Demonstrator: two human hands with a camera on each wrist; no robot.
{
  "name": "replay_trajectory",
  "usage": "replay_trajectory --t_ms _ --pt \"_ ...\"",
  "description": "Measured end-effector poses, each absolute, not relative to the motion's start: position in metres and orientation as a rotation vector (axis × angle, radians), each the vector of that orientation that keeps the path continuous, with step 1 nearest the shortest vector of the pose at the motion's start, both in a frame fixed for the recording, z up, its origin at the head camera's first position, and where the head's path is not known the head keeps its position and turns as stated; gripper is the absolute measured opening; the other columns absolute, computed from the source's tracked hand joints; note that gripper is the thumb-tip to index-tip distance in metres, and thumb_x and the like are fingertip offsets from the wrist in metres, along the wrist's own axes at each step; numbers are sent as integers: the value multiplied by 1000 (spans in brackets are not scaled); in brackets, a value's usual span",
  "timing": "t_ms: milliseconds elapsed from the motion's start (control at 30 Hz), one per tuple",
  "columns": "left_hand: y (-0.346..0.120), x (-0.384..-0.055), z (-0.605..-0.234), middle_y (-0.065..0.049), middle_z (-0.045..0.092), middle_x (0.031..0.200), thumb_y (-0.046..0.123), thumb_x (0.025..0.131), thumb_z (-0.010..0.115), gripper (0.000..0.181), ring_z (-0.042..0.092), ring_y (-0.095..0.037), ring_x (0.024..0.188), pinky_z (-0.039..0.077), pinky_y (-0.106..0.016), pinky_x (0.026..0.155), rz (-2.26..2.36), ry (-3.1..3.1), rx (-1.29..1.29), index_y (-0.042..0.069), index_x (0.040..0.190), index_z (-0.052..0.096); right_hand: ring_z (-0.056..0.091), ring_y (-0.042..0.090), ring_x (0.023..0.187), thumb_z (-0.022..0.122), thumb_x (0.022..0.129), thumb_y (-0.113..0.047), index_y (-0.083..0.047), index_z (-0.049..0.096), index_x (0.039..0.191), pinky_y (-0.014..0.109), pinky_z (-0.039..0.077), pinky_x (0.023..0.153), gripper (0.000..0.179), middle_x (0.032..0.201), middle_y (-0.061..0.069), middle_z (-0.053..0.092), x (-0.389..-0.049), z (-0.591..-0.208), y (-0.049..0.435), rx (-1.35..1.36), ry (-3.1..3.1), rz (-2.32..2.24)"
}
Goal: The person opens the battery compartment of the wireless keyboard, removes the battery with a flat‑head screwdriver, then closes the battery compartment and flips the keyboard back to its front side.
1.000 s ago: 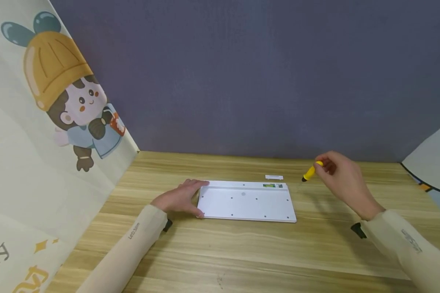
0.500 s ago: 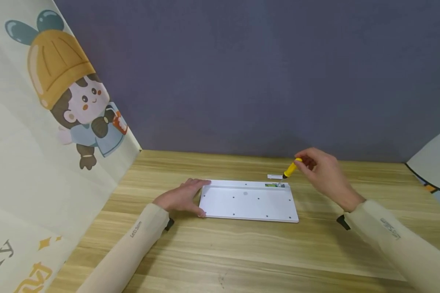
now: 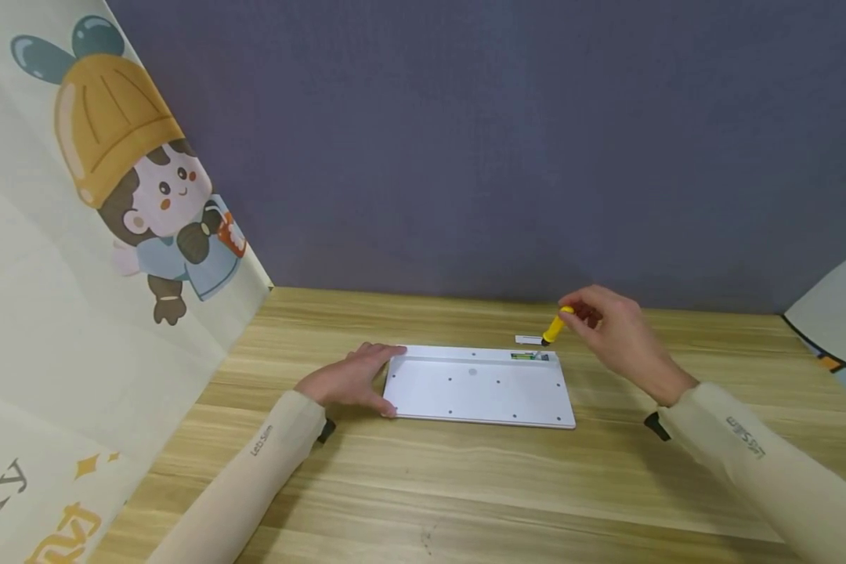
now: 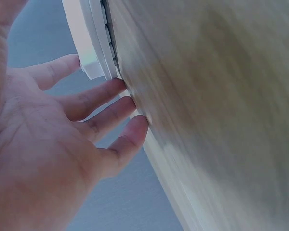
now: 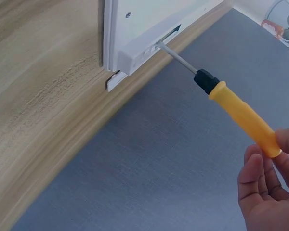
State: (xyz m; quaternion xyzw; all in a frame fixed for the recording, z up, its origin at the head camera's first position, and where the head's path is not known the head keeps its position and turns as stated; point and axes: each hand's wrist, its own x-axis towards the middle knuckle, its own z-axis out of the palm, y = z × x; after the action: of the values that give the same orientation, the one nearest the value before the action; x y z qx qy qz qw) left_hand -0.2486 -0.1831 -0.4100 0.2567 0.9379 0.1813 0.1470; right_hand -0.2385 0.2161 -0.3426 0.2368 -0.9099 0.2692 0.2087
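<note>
A white keyboard (image 3: 479,395) lies face down on the wooden table, its keys showing underneath in the left wrist view. My left hand (image 3: 348,382) holds its left end, with the thumb at the near corner and a finger at the far corner. In the left wrist view the other fingertips (image 4: 137,126) rest by the table. My right hand (image 3: 616,329) pinches the end of a screwdriver's yellow handle (image 5: 245,118). The screwdriver's metal shaft (image 5: 180,58) slants down into the keyboard's uncovered battery compartment (image 3: 530,356), where a green battery (image 3: 522,356) shows.
Just behind the keyboard lies a small white battery cover (image 3: 529,340). A dark blue-grey panel (image 3: 465,157) rises at the table's far edge. To the left stands a pale cloth with a cartoon figure (image 3: 176,204).
My right hand has moved left with the screwdriver, bringing its tip from beside the keyboard into the battery compartment, and has lately tilted slightly. My left hand stays on the keyboard.
</note>
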Motion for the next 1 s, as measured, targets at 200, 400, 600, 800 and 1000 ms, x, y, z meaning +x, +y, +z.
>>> replay_trajectory --t_ms 200,400,600,800,1000 --pt "-182 -250 -410 -4 38 144 46 62 86 106 29 -27 133 23 -50 107 518 2700 748 18 149 30 52 12 67 71 85 -7 -8 68 101 26 46 55 17 86 -2 60 -239 -340 215 685 -2562 758" --pt "-182 -249 -410 -5 38 145 46 62 86 106 30 -26 133 22 -52 107 530 2699 744 17 148 31 59 17 71 69 86 -10 -6 67 102 31 50 57 16 87 4 65 -244 -335 223 613 -2679 785" --pt "-182 -248 -410 -5 38 144 46 61 86 107 30 -26 133 24 -52 106 541 2698 735 17 148 31 58 20 68 64 91 -11 -3 66 104 31 48 55 16 86 8 64 -254 -342 247 545 -2779 814" --pt "-183 -248 -411 -5 37 146 46 61 86 107 27 -29 135 22 -53 107 556 2687 720 17 148 32 48 20 59 54 97 -20 0 63 105 30 39 49 23 71 5 57 -263 -354 266 478 -2838 859" --pt "-182 -248 -410 -4 36 146 47 60 86 108 26 -27 135 22 -51 107 558 2683 708 19 148 31 43 19 54 50 99 -28 -2 65 100 30 33 45 30 68 4 56 -270 -369 277 429 -2868 849"
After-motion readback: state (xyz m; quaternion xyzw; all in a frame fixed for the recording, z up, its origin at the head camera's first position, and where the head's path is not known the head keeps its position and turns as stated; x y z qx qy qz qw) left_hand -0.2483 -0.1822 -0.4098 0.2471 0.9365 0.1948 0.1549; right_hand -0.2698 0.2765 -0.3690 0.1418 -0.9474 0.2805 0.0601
